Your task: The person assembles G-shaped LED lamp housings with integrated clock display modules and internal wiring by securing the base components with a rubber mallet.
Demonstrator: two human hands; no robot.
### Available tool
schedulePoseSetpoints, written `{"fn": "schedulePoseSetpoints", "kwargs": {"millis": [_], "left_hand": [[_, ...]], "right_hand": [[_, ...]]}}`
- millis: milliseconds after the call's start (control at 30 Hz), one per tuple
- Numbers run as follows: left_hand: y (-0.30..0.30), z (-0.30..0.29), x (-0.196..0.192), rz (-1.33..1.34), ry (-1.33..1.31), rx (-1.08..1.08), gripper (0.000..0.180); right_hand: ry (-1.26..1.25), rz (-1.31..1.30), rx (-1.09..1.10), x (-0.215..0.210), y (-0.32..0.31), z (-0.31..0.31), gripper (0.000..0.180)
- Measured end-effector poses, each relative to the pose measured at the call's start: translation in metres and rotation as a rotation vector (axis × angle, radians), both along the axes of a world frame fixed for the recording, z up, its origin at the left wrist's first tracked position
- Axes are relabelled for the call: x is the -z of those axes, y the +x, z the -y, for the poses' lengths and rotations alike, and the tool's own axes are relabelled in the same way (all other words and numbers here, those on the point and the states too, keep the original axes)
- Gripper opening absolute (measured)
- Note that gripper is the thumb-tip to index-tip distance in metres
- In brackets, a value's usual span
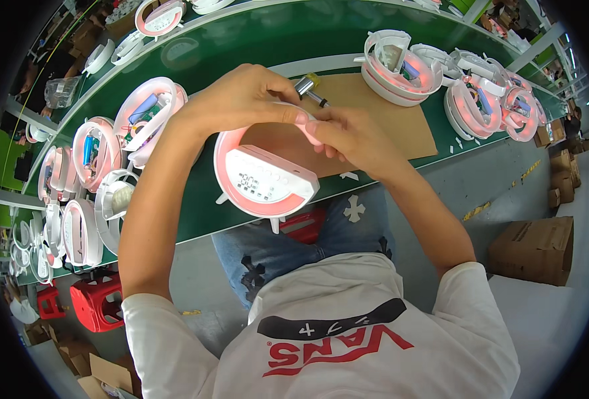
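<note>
— Where do we have the pink-and-white ring-shaped plastic lamp (266, 178)?
— Above the green bench (254, 40), over brown cardboard (374, 110). Our left hand (241, 100) and right hand (351, 136) both pinch its upper rim.
— Around us?
— Similar ring lamps (401, 66) line the bench; a metal screwdriver (311, 90) lies just behind.

I hold a pink-and-white ring lamp (266, 174) over the near edge of the green bench (254, 46), my left hand (241, 100) and right hand (351, 136) pinching its upper rim. A screwdriver (309, 86) lies on the cardboard sheet (387, 113) just beyond.
</note>
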State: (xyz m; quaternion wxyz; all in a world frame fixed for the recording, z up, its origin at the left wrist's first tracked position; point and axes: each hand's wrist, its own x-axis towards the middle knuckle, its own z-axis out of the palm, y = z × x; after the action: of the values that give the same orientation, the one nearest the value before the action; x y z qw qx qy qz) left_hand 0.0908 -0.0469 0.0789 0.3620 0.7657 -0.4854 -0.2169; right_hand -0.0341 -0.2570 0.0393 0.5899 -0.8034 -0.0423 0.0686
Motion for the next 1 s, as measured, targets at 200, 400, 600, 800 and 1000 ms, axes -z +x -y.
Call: {"fn": "schedulePoseSetpoints", "kwargs": {"millis": [200,400,600,800,1000], "left_hand": [[-0.024,0.003,0.031,0.408,0.397,-0.129,0.049],[0.001,-0.005,0.047,0.478,0.288,-0.012,0.035],[-0.012,0.011,0.046,0.695,0.310,-0.058,0.030],[-0.007,0.014,0.045,0.602,0.421,-0.077,0.026],[-0.010,0.009,0.050,0.590,0.388,-0.047,0.027]], "right_hand": [[0.070,-0.147,0.168,0.025,-0.016,-0.004,0.046],[-0.660,0.333,0.139,0.001,-0.023,0.020,0.032],[-1.013,0.462,0.201,0.048,-0.039,0.059,0.028],[-0.844,0.373,0.159,0.027,-0.060,0.071,0.019],[-0.462,0.035,0.031,-0.045,-0.133,0.062,0.031]]}}
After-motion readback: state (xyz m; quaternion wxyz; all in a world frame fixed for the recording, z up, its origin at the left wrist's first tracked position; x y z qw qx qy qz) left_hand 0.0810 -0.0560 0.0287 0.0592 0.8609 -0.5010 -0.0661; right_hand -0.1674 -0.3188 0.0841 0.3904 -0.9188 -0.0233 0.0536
